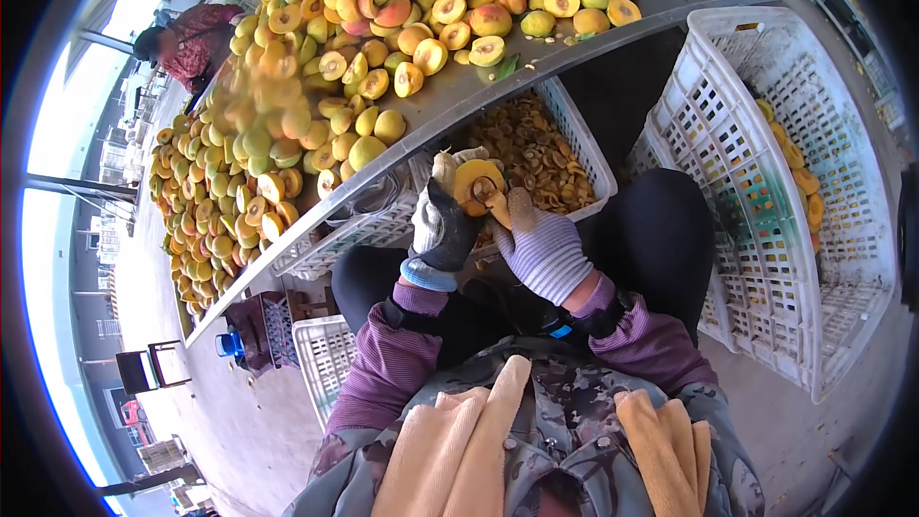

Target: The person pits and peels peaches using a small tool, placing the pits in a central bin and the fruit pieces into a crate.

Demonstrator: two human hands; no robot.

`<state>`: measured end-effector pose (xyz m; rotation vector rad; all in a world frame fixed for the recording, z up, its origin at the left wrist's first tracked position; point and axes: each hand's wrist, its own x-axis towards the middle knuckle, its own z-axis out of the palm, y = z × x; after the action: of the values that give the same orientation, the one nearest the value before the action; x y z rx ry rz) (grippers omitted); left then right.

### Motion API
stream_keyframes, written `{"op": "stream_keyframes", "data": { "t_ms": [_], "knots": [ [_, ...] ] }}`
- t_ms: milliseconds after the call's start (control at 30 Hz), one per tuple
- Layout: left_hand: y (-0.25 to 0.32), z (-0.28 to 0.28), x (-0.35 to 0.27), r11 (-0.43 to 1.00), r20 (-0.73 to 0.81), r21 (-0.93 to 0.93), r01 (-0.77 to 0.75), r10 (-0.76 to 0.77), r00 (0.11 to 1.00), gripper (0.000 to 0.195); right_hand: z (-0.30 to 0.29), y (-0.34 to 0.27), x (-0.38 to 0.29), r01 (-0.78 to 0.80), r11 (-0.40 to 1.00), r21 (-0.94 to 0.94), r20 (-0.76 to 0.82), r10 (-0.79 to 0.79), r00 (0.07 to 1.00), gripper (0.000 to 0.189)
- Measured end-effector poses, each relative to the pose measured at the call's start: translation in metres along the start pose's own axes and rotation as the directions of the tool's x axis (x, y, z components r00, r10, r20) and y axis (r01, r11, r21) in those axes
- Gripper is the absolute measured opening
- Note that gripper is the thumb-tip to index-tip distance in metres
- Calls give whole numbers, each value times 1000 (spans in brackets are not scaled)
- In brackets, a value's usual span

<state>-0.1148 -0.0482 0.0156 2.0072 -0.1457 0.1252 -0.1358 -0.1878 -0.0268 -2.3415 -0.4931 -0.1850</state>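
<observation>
My left hand (445, 219), in a grey and white knit glove, holds a halved yellow peach (475, 183) with its cut face towards me. My right hand (540, 237), in a striped knit glove, grips the wooden handle of a small pitting tool (497, 207); a curved metal end lies at the pit in the middle of the fruit. Both hands are over my lap, just below the edge of the metal table (459, 104). Many halved peaches (431, 56) are piled on that table. Under the hands a plastic crate (607, 183) holds pits and scraps.
At my right a large white crate (761, 230) contains peach halves (804, 183). Another white crate (323, 359) is on the floor at my left, near a blue container (230, 345) and a chair (151, 368). A person (188, 47) is beyond the table's far left side.
</observation>
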Motion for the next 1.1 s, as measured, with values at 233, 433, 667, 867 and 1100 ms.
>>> {"op": "stream_keyframes", "data": {
  "t_ms": [233, 433, 667, 867, 1100],
  "knots": [
    [13, 11, -14, 885, -83, -456, 96, -149, 985, 54, 9, 1, -5, -46, 999, -8, 51, 47, 998, 32],
    [7, 10, -9, 852, -72, -497, 164, -229, 971, 58, 13, 12, -9, 52, 997, 51, 33, -54, 998, 31],
    [5, 9, 0, 926, -96, -377, 20, -61, 994, 61, 10, 1, -7, -24, 989, 143, 54, 16, 998, 32],
    [-1, 5, -3, 936, -44, 325, -137, 160, 986, 80, 6, 18, 1, -1, 953, 302, -244, 78, 967, 28],
    [-65, -25, -17, 961, -109, -249, 117, -148, 983, 45, 20, 41, -8, -394, 743, 541, 109, 402, 909, 35]
  ]
}}
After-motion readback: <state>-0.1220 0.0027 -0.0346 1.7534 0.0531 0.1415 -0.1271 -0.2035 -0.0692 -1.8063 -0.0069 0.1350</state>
